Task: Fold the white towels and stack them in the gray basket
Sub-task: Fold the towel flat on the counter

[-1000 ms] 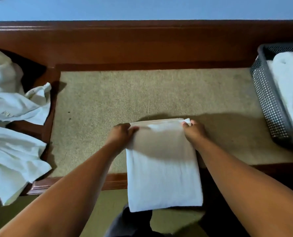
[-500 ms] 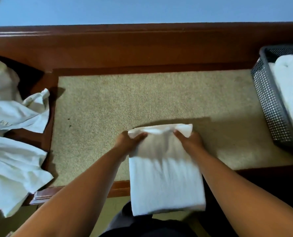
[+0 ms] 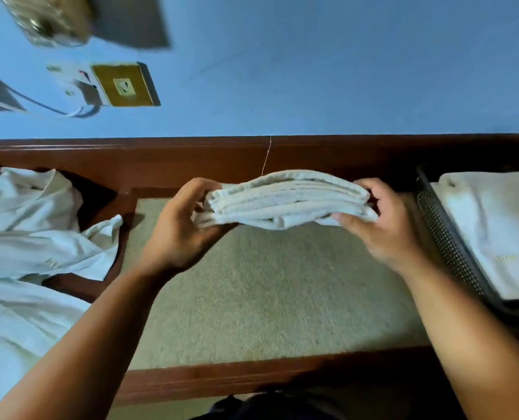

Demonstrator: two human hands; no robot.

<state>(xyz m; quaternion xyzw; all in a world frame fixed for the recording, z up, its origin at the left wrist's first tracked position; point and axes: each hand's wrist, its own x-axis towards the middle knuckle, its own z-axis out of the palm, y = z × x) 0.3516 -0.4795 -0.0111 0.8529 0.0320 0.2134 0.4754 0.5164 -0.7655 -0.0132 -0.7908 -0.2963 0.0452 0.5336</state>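
Note:
A folded white towel (image 3: 285,200), several layers thick, is held in the air above the beige mat (image 3: 267,298). My left hand (image 3: 179,231) grips its left end, thumb on top and fingers underneath. My right hand (image 3: 379,228) grips its right end the same way. The gray basket (image 3: 446,237) stands at the right edge of the bench, just right of my right hand, with folded white towels (image 3: 494,231) lying inside it. A pile of loose white towels (image 3: 30,237) lies at the left.
The mat sits in a dark wooden bench frame (image 3: 252,377) against a blue wall. A wall socket plate (image 3: 124,84) with a white cable hangs at the upper left. A loose thread dangles above the towel.
The towel, lying flat on the mat with its near part over the bench edge, has been folded over and lifted off the mat. The camera has tilted up, showing more wall.

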